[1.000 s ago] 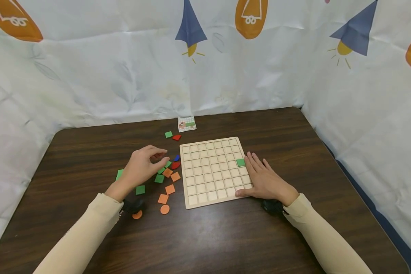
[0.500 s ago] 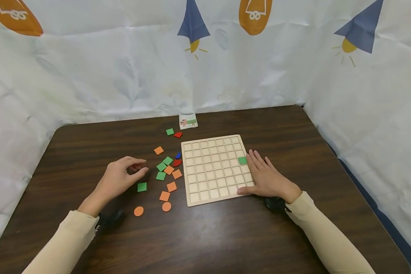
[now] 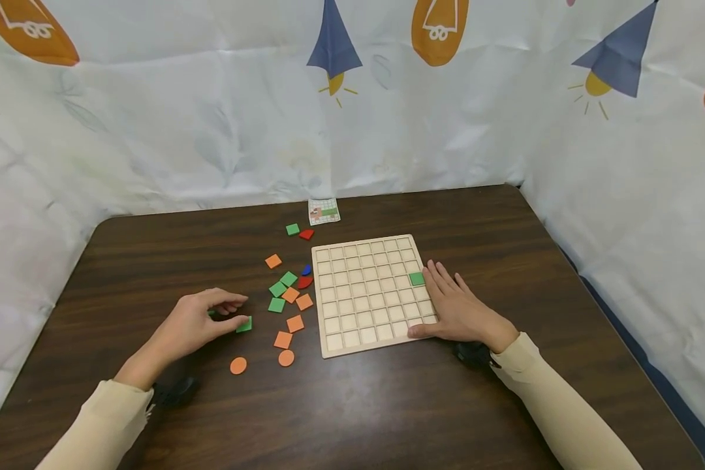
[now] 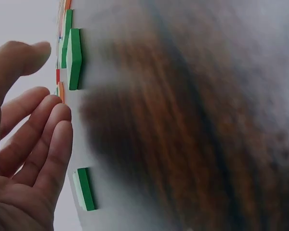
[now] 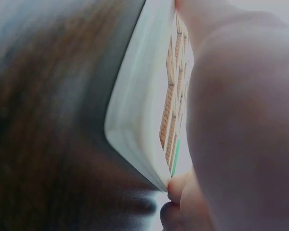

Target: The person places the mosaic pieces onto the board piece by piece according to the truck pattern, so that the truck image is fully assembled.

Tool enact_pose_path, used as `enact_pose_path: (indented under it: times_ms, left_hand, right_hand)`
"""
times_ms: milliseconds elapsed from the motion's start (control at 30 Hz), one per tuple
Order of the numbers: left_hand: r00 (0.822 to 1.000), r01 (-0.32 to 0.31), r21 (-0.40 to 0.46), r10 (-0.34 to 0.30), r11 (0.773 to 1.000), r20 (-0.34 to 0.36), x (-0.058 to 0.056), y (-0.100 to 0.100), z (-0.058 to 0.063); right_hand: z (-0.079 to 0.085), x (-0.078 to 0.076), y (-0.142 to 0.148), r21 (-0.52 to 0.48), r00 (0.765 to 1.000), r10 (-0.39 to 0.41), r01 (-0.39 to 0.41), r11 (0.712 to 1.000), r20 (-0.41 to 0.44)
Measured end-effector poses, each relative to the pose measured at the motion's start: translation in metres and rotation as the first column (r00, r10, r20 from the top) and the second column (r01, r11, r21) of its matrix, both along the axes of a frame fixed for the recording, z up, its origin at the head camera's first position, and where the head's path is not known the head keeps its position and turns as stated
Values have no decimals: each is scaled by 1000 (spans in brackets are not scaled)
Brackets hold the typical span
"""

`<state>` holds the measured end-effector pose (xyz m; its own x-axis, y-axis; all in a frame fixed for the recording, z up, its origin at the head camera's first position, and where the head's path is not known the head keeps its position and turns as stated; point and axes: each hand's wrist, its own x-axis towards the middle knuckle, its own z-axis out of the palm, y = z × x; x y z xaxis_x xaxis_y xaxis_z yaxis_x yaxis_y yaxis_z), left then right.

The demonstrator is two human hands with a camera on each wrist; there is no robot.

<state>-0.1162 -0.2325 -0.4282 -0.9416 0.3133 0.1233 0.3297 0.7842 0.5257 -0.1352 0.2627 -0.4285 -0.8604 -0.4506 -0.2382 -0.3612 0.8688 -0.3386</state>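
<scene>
My left hand [image 3: 189,326] hovers low at the left, thumb and fingertips apart, beside a green square tile [image 3: 244,324] that it partly covers. Nothing sits between those fingers in the left wrist view, where that green tile [image 4: 74,60] stands just past the thumb and another green tile [image 4: 85,189] lies below the fingers. A pale wooden grid board [image 3: 358,294] lies in the middle of the table. My right hand [image 3: 463,312] rests flat along its right edge, fingers straight, next to a green tile [image 3: 416,279] set in a cell.
Left of the board lie loose orange squares [image 3: 282,339], orange discs [image 3: 238,365], green squares [image 3: 277,305], red pieces [image 3: 305,282] and a blue piece [image 3: 307,269]. A small printed grid card [image 3: 324,211] lies at the table's back edge, before a patterned curtain [image 3: 241,130].
My left hand has moved left and nearer to me, from beside the board to the green tile. An orange square near the back has come into view. The right hand stays put.
</scene>
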Motion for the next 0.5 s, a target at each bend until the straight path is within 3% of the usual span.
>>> enact_pose_path:
  times_ms: [333, 500]
  left_hand:
    - [998, 63, 25, -63, 998, -21, 3, -3, -2]
    - [997, 78, 25, -79, 997, 18, 4, -4, -3]
  right_hand:
    - [1, 0, 0, -4, 1000, 1, -1, 1000, -1]
    - [0, -1, 3, 1, 1000, 11, -11, 1000, 2]
